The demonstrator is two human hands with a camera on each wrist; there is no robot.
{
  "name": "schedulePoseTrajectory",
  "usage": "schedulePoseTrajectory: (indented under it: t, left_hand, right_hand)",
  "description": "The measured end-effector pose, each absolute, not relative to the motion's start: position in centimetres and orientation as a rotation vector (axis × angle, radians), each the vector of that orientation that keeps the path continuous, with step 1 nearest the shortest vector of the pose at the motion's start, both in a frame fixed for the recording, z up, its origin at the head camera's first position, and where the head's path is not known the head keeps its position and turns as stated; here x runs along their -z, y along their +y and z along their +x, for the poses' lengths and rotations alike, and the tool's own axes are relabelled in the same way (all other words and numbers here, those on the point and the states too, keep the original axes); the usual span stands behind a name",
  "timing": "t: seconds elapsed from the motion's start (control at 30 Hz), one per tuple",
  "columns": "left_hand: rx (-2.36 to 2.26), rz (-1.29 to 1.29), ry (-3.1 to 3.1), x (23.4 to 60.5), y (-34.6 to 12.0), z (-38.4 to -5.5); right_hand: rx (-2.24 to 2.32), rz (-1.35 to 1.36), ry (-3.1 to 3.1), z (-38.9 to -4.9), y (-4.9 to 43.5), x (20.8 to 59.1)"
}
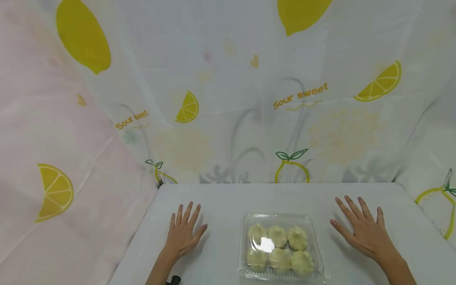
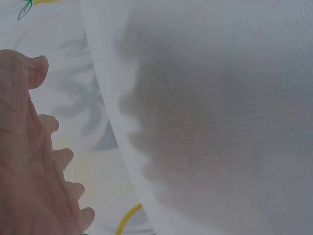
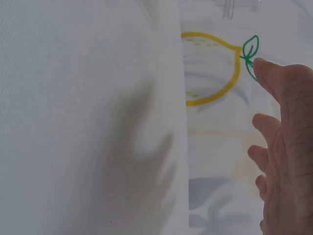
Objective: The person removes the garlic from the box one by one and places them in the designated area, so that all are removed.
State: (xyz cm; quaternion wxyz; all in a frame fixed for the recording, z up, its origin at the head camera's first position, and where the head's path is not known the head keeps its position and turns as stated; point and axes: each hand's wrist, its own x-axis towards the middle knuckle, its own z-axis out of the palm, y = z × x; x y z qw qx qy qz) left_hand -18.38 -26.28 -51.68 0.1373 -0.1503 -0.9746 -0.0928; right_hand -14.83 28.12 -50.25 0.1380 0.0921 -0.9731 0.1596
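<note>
Six pale bulbs [image 1: 279, 258], head view only

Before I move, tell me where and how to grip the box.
Grip the box low on its two side walls, the left hand coming from the left, the right hand from the right. It lies flat on the table between them, both sides unobstructed; its wide shape should stay level best that way.

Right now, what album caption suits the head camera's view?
Left hand and right hand, both spread open, flank a clear box of six garlic-like bulbs.
</note>
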Motion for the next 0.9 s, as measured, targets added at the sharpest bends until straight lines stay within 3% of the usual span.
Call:
schedulePoseTrajectory:
  t: [0.5,0.9]
  left_hand:
    - [0.406,-0.653,-2.813,51.6,-25.1,-17.8]
    - [0.581,-0.638,-2.906,50.8,-24.5,-17.1]
  right_hand:
    - [-0.516,0.349,-2.726,-14.3,27.2,50.0]
    - [-0.565,0.427,-2.6,-14.1,26.6,49.8]
